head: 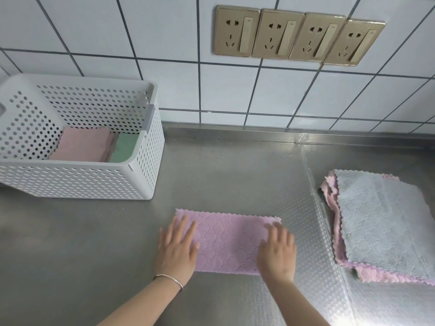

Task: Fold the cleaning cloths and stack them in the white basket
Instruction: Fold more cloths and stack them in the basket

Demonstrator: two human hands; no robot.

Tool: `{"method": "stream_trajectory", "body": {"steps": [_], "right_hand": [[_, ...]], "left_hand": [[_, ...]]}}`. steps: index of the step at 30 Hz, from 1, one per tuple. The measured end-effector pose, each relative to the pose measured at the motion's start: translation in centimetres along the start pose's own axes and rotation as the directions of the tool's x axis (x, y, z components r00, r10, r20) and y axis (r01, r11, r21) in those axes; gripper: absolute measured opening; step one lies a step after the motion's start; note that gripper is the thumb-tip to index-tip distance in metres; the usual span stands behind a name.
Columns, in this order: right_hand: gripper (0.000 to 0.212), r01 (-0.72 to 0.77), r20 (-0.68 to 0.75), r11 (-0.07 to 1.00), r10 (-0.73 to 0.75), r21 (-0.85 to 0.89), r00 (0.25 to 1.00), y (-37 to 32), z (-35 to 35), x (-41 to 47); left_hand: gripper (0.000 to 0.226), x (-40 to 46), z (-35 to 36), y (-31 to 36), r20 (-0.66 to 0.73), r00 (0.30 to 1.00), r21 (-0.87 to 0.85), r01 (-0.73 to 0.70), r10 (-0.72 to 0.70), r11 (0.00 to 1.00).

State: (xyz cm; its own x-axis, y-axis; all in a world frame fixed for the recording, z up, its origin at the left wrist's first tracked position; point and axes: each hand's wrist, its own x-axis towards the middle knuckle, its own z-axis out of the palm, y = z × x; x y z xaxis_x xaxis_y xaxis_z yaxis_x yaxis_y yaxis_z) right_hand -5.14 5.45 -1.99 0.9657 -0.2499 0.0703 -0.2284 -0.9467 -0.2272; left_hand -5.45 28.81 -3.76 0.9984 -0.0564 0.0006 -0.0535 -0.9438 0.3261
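— Nearest the lens, what have you got?

— Two bare forearms reaching in from the bottom edge, over a steel worktop (pixel 98 231) that fills most of the view. Its right part is covered by a clear embossed liner (pixel 313 231).

— And behind it?

— White wall tiles (pixel 164 38) with dark grout, and a row of four gold-coloured sockets (pixel 299 35) high on the wall.

— Where is the white basket?

— White basket (pixel 77 180), perforated, stands at the far left of the worktop, against the wall. Inside it lie a folded pink cloth (pixel 82 144) and, just beside it to the right, a green cloth (pixel 124 147).

— The unfolded ones?

— At the right edge sits a pile of cloths (pixel 341 243), a grey cloth (pixel 388 227) on top with pink edges showing beneath it. It is apart from the hands.

— And the cloth being worked?

— Lilac cloth (pixel 228 241), a folded rectangle, lies flat in the middle of the worktop, long side running left to right, well apart from the basket.

— The hands on it?

— Left hand (pixel 176 250) lies palm down on the cloth's left end, fingers (pixel 186 229) straight and slightly spread, pointing away from the person. Right hand (pixel 277 250) lies palm down on the right end; it is blurred, its fingers flat on the cloth near the far right corner. Neither hand pinches anything.

— Smallest thing?

— Thin silver bangle (pixel 168 280) on the left wrist.
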Motion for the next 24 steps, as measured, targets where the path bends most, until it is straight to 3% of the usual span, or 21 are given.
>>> {"method": "stream_trajectory", "body": {"steps": [3,7,15,24], "right_hand": [[0.048,0.237,0.098,0.971,-0.238,0.027,0.966,-2.8,1.5,-2.5],[0.049,0.263,0.254,0.963,-0.269,0.058,0.929,-3.9,3.4,-3.8],[0.054,0.291,0.289,0.957,-0.279,0.004,0.916,0.5,3.0,-2.9],[0.057,0.239,0.329,0.970,-0.209,-0.052,0.921,5.2,1.7,-1.7]], "left_hand": [[0.049,0.3,0.8,1.7,0.122,0.981,0.120,-0.168,0.154,0.978],[0.055,0.2,2.6,3.3,0.236,0.943,0.207,-0.284,0.234,0.936],[0.060,0.0,3.1,1.4,0.168,0.978,0.205,-0.157,0.123,0.966],[0.070,-0.2,2.3,0.1,0.212,0.977,0.151,-0.024,-0.009,0.988]]}}
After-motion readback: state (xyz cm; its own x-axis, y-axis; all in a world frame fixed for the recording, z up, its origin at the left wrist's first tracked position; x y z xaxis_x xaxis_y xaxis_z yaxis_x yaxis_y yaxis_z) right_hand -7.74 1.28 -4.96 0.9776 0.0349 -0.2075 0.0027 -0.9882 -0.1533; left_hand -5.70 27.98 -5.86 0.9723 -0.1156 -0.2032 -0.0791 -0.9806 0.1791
